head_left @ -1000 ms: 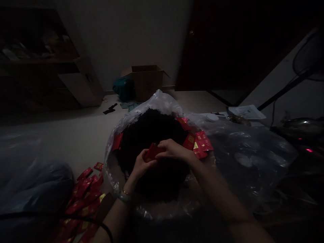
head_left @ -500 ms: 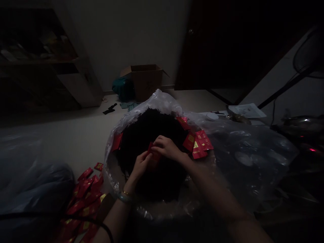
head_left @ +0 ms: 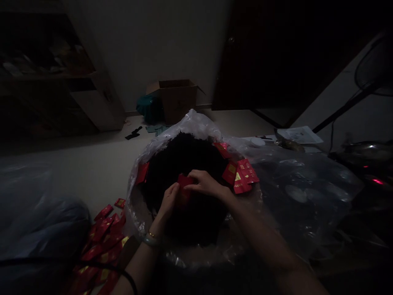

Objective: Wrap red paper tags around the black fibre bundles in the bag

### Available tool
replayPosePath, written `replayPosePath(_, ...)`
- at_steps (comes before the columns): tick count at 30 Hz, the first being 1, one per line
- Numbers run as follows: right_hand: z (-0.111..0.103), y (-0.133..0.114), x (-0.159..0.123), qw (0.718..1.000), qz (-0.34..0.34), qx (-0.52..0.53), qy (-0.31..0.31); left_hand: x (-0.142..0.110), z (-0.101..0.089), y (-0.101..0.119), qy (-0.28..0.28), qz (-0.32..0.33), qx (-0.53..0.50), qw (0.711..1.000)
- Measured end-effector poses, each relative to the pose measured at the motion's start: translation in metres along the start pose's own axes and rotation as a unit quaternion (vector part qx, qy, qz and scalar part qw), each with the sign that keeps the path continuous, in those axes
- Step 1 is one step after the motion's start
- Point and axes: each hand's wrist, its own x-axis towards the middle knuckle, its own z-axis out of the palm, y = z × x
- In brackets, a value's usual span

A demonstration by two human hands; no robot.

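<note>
A small red packet (head_left: pixel 183 192) is held over a heap of black, shredded, leaf-like material (head_left: pixel 187 151). My left hand (head_left: pixel 168 201) pinches the packet's left side, and a bangle circles that wrist. From the right, my right hand (head_left: pixel 205 182) grips its upper edge with thumb and fingers. The heap fills a wide round container lined with a clear plastic bag (head_left: pixel 198 121). Along its right rim lie several red packets with gold labels (head_left: pixel 244 174); another red packet (head_left: pixel 142 173) rests at the left rim. Dim light hides the lower part of the held packet.
More red packets (head_left: pixel 106 233) are piled at lower left, beside a plastic-covered bundle (head_left: pixel 52 225). Clear plastic sheeting (head_left: pixel 303 184) spreads to the right. Behind stand an open cardboard box (head_left: pixel 179 100) and a teal bag (head_left: pixel 149 108). A fan (head_left: pixel 373 67) is at far right.
Both hands have stayed over the heap with the packet. My right hand's fingers rose to its top edge, then came slightly lower; the packet now hangs more upright between the hands.
</note>
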Motion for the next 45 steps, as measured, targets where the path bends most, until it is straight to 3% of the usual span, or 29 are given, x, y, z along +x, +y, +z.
replayPosePath(2,0.001,0.001,0.002,1.0,0.01,0.006,-0.023,0.0,0.001,-0.001,-0.005,0.009,0.006,1.0)
replayPosePath(7,0.003,0.008,0.0,0.998,0.014,0.065,-0.007,0.003,-0.001,-0.005,0.023,0.083,0.076,0.993)
replayPosePath(12,0.001,0.011,-0.006,0.981,-0.032,0.087,-0.173,0.003,-0.003,-0.006,0.036,0.129,0.142,0.981)
replayPosePath(18,0.003,0.015,-0.004,0.988,-0.033,0.036,-0.146,0.0,-0.006,-0.006,-0.042,0.182,0.163,0.969)
replayPosePath(21,0.001,0.014,-0.005,0.988,-0.042,0.008,-0.147,-0.001,-0.009,-0.008,-0.075,0.24,0.193,0.948)
replayPosePath(24,-0.004,0.008,-0.009,0.987,-0.037,-0.04,-0.153,-0.002,-0.011,-0.009,-0.061,0.312,0.264,0.911)
replayPosePath(27,-0.012,-0.004,-0.011,0.972,-0.03,-0.096,-0.212,-0.003,-0.011,-0.01,-0.042,0.374,0.324,0.868)
replayPosePath(30,-0.017,-0.012,-0.01,0.946,-0.007,-0.158,-0.283,-0.003,-0.01,-0.01,-0.019,0.408,0.329,0.852)
replayPosePath(34,-0.015,-0.012,-0.007,0.93,0.019,-0.24,-0.279,-0.003,-0.01,-0.009,-0.021,0.402,0.316,0.859)
replayPosePath(40,-0.008,-0.009,-0.006,0.95,-0.01,-0.243,-0.197,-0.008,-0.009,0.0,-0.107,0.316,0.356,0.873)
replayPosePath(45,-0.008,-0.007,-0.01,0.956,0.05,-0.243,-0.159,-0.009,-0.009,0.001,-0.068,0.318,0.356,0.876)
